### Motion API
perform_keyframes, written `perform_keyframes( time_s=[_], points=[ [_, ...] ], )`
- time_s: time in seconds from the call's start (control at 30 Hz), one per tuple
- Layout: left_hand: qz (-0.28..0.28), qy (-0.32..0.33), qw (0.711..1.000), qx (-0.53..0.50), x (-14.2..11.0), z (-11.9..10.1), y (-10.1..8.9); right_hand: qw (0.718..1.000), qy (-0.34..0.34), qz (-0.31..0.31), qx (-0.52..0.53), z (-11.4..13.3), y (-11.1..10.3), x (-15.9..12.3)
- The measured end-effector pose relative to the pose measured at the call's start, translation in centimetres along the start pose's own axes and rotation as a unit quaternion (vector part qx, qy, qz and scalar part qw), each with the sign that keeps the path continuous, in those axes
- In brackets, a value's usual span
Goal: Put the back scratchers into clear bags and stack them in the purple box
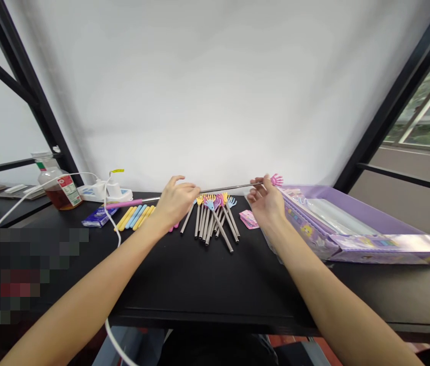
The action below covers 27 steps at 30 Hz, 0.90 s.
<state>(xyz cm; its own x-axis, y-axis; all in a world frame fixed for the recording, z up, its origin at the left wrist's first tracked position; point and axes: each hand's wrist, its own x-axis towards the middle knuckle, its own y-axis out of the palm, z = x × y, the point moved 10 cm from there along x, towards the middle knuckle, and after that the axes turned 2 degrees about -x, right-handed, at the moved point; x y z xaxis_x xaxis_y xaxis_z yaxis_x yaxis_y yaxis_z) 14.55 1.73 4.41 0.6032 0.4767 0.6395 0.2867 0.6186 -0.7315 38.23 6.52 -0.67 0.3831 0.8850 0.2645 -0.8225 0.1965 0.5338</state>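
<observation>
A telescopic back scratcher [234,187] is stretched out long between my two hands, above the black table. Its pink hand-shaped head [276,180] pokes out past my right hand [267,201], whose fingers pinch the rod just below it. My left hand [179,198] is closed around the metal shaft; the pink handle [133,203] sticks out to the left. Below lies a pile of metal back scratcher rods [209,223] with yellow, blue and pink hand-shaped heads. Left of the pile is a row of yellow and blue handles [135,217], partly behind my left forearm.
An open purple box [314,244] with clear plastic bags [340,216] stands at the right. Small pink cards [249,219] lie beside it. At the left are a bottle [62,188], a blue packet [98,217] and a white power strip [114,192] with trailing cables.
</observation>
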Motion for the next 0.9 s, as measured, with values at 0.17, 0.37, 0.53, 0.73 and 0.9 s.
perform_keyframes(
  time_s=[0.17, 0.37, 0.53, 0.73, 0.9],
  points=[
    [0.027, -0.038, 0.998, 0.039, -0.1, 0.7, -0.1, 0.994, -0.014, -0.086, 0.065, 1.5, -2.3, 0.4],
    [0.117, -0.089, 0.989, -0.024, -2.0, 5.8, -0.4, 0.969, -0.011, -0.211, 0.127, 4.4, -8.1, 1.8],
    [0.104, -0.031, 0.986, -0.127, -1.1, 3.4, -0.4, 0.975, -0.021, -0.179, 0.128, 3.8, -6.3, 1.2],
    [0.057, -0.063, 0.994, -0.074, 0.6, -0.6, 0.6, 0.976, 0.119, 0.180, -0.001, -3.2, 6.9, -5.1],
    [0.050, -0.068, 0.995, -0.045, 0.6, -1.6, 0.4, 0.974, 0.108, 0.195, -0.025, -4.2, 8.1, -6.7]
  ],
)
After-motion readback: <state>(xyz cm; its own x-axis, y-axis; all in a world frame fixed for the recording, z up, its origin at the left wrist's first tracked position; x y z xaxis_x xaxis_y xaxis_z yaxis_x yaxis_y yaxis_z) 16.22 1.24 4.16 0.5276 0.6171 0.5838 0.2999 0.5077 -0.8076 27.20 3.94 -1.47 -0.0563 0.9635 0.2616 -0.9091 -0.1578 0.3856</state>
